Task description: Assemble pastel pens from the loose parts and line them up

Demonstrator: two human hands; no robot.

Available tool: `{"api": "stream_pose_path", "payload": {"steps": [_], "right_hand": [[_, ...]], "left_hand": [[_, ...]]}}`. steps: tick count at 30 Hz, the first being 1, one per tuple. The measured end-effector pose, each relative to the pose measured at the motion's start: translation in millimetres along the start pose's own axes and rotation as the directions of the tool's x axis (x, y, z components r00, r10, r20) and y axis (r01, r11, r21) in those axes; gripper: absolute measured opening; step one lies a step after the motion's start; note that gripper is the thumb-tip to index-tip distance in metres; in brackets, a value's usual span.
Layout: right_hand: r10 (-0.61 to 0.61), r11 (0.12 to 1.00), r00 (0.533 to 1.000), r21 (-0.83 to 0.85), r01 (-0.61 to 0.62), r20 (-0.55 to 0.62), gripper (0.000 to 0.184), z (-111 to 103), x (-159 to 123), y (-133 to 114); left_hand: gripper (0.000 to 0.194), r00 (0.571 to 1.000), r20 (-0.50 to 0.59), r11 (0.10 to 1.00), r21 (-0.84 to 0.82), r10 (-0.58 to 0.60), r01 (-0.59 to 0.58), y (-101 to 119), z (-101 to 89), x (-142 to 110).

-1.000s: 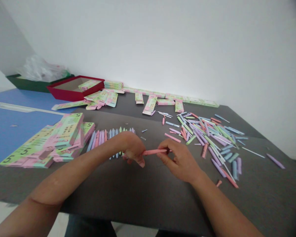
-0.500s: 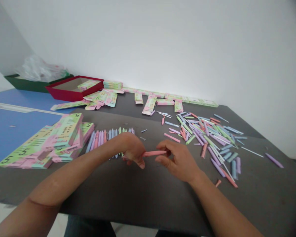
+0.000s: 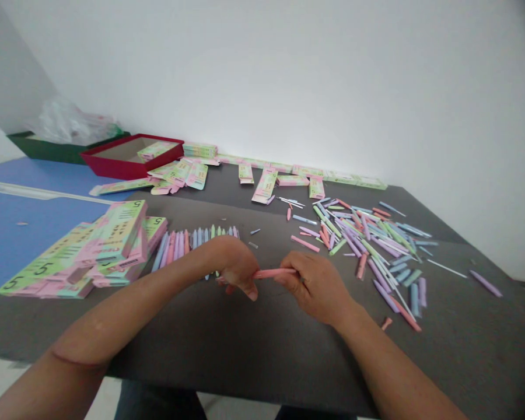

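A coral-pink pen (image 3: 269, 273) lies level between my two hands, above the dark table (image 3: 245, 344). My left hand (image 3: 240, 269), bent at the wrist, is closed around its left end and hides that part. At the other end my right hand (image 3: 312, 284) pinches the pen between thumb and fingers. Partly behind my left forearm is a row of pens (image 3: 181, 244) in blue, purple, pink and green, laid side by side. Right of my right hand spreads a loose heap of pastel pen parts (image 3: 367, 233) with thin white refills among them.
Stacked pastel cartons (image 3: 118, 230) stand at the left. Behind them are a red box (image 3: 114, 166) and a green box (image 3: 48, 149) with clear plastic bags (image 3: 70, 122). More small cartons (image 3: 265, 185) lie along the white wall. A lone purple pen part (image 3: 485, 284) rests near the right edge.
My right hand's fingers have curled more closely around the pen's right end. The left hand and the pen have hardly moved.
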State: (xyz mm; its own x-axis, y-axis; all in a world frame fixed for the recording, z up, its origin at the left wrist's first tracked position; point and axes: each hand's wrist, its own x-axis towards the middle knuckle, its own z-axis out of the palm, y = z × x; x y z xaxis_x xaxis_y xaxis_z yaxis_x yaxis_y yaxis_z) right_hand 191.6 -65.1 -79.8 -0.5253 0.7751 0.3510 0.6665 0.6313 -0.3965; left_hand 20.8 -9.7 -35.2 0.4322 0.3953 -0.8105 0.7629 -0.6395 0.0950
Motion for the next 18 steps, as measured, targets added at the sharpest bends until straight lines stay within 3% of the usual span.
{"api": "stream_pose_path", "payload": {"steps": [6,14,18], "right_hand": [[-0.109,0.994,0.992,0.025,0.108,0.057,0.017,-3,-1,1],[-0.02,1.0,0.998,-0.002,0.021,0.064,0.028,1,1,0],[0.033,0.988,0.998,0.15,-0.042,0.062,0.023,2,6,4]], "left_hand": [[0.033,1.0,-0.009,0.999,-0.034,-0.006,0.006,-1,1.0,2],[0.037,1.0,-0.02,1.0,0.022,-0.006,0.007,-1,0.8,2],[0.044,0.987,-0.157,0.999,0.023,0.031,-0.027,-13,-3.3,-7]]}}
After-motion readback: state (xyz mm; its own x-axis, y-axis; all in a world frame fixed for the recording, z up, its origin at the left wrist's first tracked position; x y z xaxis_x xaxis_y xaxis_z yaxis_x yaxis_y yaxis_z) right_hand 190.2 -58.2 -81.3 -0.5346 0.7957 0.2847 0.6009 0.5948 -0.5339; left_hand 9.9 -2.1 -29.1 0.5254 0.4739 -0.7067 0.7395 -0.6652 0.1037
